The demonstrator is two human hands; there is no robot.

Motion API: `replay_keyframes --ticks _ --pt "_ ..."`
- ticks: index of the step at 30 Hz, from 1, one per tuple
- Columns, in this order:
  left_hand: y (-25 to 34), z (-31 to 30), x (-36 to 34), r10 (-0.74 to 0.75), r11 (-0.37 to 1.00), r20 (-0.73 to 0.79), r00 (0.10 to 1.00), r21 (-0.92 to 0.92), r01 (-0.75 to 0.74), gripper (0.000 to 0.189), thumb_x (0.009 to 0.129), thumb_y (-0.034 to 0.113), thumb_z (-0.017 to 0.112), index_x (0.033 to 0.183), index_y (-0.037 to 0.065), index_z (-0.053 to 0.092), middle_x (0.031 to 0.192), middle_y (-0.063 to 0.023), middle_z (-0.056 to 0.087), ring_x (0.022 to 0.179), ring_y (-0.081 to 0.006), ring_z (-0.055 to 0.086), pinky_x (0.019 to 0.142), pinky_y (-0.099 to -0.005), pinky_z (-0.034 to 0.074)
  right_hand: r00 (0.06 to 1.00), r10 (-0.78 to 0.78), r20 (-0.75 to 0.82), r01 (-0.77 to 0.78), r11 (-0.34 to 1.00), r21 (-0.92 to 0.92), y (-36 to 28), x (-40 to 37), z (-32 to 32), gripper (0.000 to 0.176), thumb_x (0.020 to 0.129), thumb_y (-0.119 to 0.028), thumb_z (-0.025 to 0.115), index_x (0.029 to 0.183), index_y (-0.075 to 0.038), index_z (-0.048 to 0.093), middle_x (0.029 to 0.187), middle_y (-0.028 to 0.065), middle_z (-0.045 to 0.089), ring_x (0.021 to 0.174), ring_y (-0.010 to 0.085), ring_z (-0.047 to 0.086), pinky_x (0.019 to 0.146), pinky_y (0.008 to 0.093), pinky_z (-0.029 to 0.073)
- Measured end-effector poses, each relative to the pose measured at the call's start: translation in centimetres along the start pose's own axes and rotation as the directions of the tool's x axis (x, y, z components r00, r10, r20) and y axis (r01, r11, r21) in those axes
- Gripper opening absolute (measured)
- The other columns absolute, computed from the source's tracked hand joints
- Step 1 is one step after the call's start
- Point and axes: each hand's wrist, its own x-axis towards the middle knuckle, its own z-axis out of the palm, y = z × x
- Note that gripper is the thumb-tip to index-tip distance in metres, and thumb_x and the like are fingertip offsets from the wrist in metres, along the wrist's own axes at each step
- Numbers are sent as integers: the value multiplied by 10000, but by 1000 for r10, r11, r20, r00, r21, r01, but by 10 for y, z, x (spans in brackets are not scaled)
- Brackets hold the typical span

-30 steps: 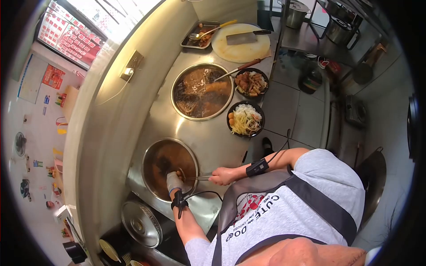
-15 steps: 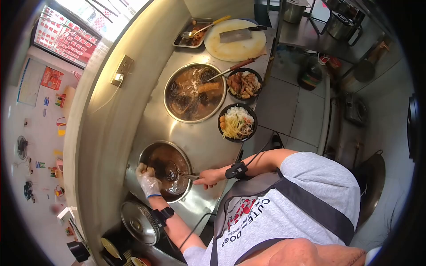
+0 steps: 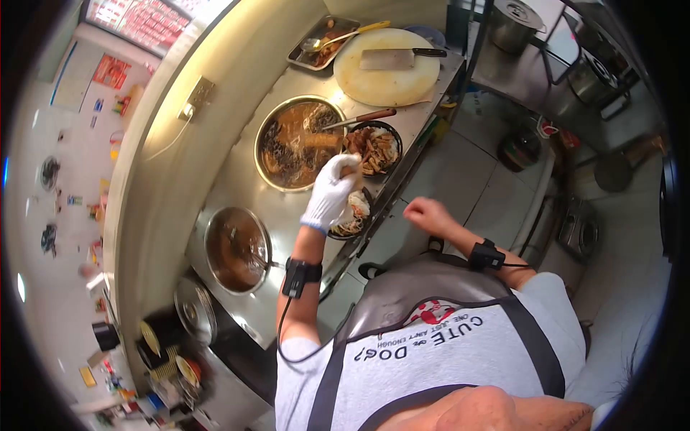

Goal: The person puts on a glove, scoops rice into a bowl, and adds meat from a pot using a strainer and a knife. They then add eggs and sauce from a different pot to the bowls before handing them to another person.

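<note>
My left hand (image 3: 332, 192), in a white glove, is raised over the counter with its fingers closed around something small and brownish that I cannot make out. Below it, a black bowl of rice and shredded food (image 3: 352, 215) is partly hidden by the hand. A second bowl, with rice and brown pieces (image 3: 375, 151), lies just beyond the fingers. My bare right hand (image 3: 425, 214) is closed, beside the counter above the floor, with nothing visible in it. The smaller pot of brown liquid (image 3: 233, 251) holds a ladle whose handle (image 3: 272, 264) leans on the rim.
A large pot of dark broth (image 3: 293, 154) holds a wooden-handled utensil (image 3: 374, 116). Beyond it are a round board (image 3: 384, 82) with a cleaver (image 3: 388, 59) and a metal tray (image 3: 310, 54). A lid (image 3: 195, 311) lies near the smaller pot.
My left hand has moved from the smaller pot up and right to the nearer bowl. My right hand has let go of the ladle and moved right, off the counter. The view has shifted.
</note>
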Motion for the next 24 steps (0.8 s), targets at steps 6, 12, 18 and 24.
replay_keyframes --ticks 6,12,18,24 --pt "-28 35 41 -62 996 -249 967 -76 44 309 879 -10 564 1184 29 543 1083 -72 574 920 -155 607 809 -290 547 956 -145 -255 127 988 -87 4 80 -68 143 824 -174 670 886 -46 679 805 113 635 751 251 646 703 368 519" --pt "-26 40 48 -25 991 -375 927 -131 -26 310 879 -9 569 1187 9 539 1083 -85 568 911 -150 601 787 -275 548 959 -250 -130 186 907 -377 -1 142 -46 206 816 -196 718 938 -53 635 914 120 572 806 310 608 739 422 505" --pt "-26 25 51 15 998 -426 905 -49 -39 325 882 34 568 1205 19 543 1117 -81 587 937 -149 613 805 -285 545 998 -28 48 53 731 -680 -20 155 -33 339 798 -241 729 1018 -21 595 1064 200 575 929 393 633 786 468 532" --pt "-22 16 46 53 997 -406 912 -24 -69 342 882 41 537 1222 5 535 1140 -87 579 1018 -168 593 847 -310 546 993 71 97 20 702 -712 -21 174 -27 200 792 -168 682 884 2 632 959 214 620 911 396 641 758 480 530"
